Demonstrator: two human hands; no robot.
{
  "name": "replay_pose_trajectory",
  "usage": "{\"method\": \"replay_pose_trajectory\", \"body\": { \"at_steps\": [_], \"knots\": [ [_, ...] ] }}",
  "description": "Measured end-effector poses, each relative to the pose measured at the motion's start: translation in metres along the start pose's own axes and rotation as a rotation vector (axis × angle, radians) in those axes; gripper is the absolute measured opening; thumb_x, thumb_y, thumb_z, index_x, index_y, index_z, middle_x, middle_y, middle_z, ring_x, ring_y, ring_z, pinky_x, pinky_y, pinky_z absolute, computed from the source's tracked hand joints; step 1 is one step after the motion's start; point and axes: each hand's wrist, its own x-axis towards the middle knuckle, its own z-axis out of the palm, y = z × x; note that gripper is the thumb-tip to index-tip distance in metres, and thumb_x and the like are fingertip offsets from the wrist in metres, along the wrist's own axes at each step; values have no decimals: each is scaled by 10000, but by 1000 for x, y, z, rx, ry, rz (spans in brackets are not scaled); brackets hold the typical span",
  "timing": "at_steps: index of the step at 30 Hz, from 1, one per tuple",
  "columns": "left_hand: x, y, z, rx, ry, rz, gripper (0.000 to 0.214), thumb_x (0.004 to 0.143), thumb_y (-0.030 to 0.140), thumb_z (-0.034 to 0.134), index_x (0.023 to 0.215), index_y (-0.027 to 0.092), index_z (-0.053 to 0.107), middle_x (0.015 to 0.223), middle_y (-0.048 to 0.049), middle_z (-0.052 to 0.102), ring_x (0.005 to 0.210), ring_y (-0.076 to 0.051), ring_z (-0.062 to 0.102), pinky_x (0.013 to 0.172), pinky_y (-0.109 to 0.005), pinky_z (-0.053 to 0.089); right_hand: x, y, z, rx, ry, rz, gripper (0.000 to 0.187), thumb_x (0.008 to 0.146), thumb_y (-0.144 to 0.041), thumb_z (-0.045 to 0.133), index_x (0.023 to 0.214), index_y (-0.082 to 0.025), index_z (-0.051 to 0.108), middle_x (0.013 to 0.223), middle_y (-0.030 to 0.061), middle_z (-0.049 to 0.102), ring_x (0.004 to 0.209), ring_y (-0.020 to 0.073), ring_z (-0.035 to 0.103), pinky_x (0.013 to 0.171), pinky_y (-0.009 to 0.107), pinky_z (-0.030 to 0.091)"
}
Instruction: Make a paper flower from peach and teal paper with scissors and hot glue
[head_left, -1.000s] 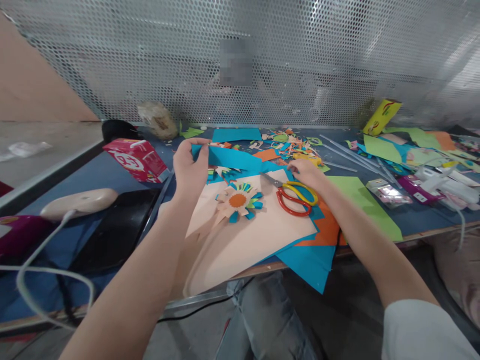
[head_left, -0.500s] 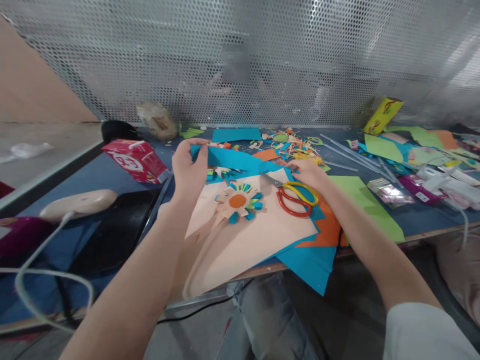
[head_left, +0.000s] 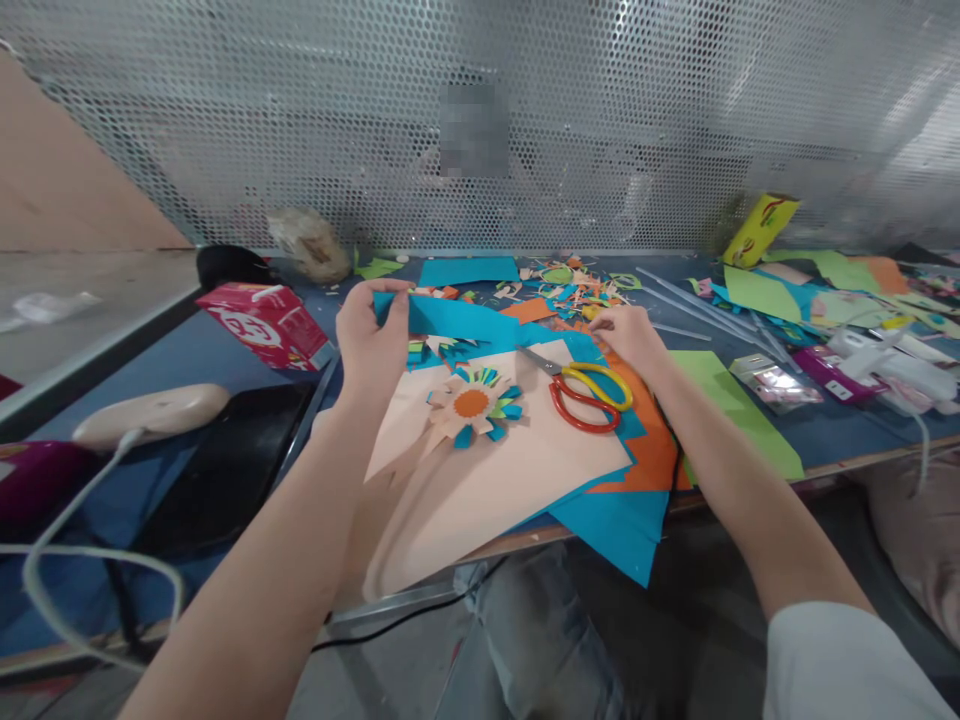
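Note:
My left hand [head_left: 371, 330] pinches the left end of a blue paper strip [head_left: 465, 322], which stretches rightward just above the stacked sheets. My right hand [head_left: 634, 338] is closed, fingertips together, over the edge of the blue and orange paper; whatever it grips is too small to make out. Between my arms, a layered paper flower [head_left: 471, 404] with an orange centre lies on a pale peach sheet [head_left: 487, 490]. Scissors [head_left: 592, 395] with one yellow and one red handle rest to its right, blades toward the strip.
A red drink carton [head_left: 262, 325], a black tray [head_left: 232, 465] and a white corded device [head_left: 154, 415] sit at left. Paper scraps [head_left: 574, 285], clear sticks [head_left: 697, 310] and a yellow box [head_left: 761, 230] lie toward the perforated metal wall [head_left: 570, 120]. A green sheet [head_left: 731, 410] is at right.
My right hand has moved slightly right, away from the blue paper's edge, its fingers drawn together. My left hand still holds the blue strip in nearly the same place. The view shifted slightly.

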Motion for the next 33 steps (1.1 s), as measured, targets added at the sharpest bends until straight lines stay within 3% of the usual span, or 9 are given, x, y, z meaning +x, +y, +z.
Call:
{"method": "replay_pose_trajectory", "body": {
  "at_steps": [3, 6, 10, 14, 20, 23, 27, 30, 33],
  "knots": [
    [-1, 6, 2, 17, 62, -30, 175, 820, 273, 520, 918, 150, 596, 923, -24, 612, 678, -104, 549, 465, -233, 521, -4, 0, -6, 35, -8, 112, 225, 753, -72, 511, 802, -146, 717, 718, 44, 706, 461, 125, 607, 535, 251, 501],
    [-2, 10, 2, 7, 53, -30, 181, 812, 294, 529, 916, 160, 589, 963, -32, 616, 743, -127, 578, 482, -241, 521, -6, -2, -7, 37, -14, 119, 244, 747, -50, 504, 813, -143, 719, 746, 46, 715, 453, 121, 611, 530, 245, 511],
    [-4, 13, 2, 24, 53, -31, 158, 807, 303, 526, 905, 198, 593, 942, -32, 613, 713, -127, 585, 493, -247, 512, -4, -4, -8, -25, -81, 47, 288, 723, -38, 501, 838, -165, 733, 736, 25, 727, 574, 144, 664, 614, 248, 539],
    [-4, 15, 2, 28, 72, -25, 136, 779, 301, 548, 864, 208, 600, 909, -43, 624, 686, -148, 577, 507, -269, 529, -5, -3, -14, -121, -206, -77, 201, 672, -75, 592, 745, -183, 745, 750, 15, 736, 751, 177, 686, 751, 249, 525],
    [-5, 24, 2, 7, 81, -32, 129, 781, 268, 514, 854, 198, 595, 922, -42, 620, 694, -142, 574, 485, -227, 495, -5, -8, -19, 64, -166, 1, 187, 683, -143, 620, 815, -192, 744, 777, 11, 738, 760, 184, 688, 695, 242, 534],
    [-6, 29, 1, 64, 105, -20, 111, 775, 232, 510, 826, 191, 599, 865, -32, 630, 704, -135, 576, 545, -215, 489, 17, -17, -19, -11, -112, -21, 198, 698, -143, 611, 843, -178, 742, 818, 37, 737, 798, 195, 683, 730, 260, 528],
    [-7, 30, 1, 58, 79, -39, 137, 788, 242, 491, 855, 180, 593, 892, -40, 652, 740, -148, 596, 603, -237, 489, 70, -35, -18, -206, -110, -92, 264, 751, -106, 533, 901, -185, 734, 944, 59, 723, 908, 202, 661, 869, 303, 481],
    [-6, 25, 4, 29, 73, -24, 112, 783, 234, 496, 840, 185, 579, 952, -49, 661, 899, -179, 603, 777, -291, 490, 109, -43, -13, -244, -124, -133, 349, 740, -47, 497, 964, -198, 718, 1104, 62, 675, 1087, 213, 587, 988, 343, 399],
    [-5, 20, 4, -18, 65, -35, 104, 788, 245, 491, 836, 196, 569, 970, -47, 659, 953, -191, 600, 857, -326, 468, 131, -37, -2, -261, -103, -84, 491, 678, -35, 554, 1120, -229, 642, 1260, 66, 582, 1226, 295, 468, 1028, 532, 310]
  ]
}}
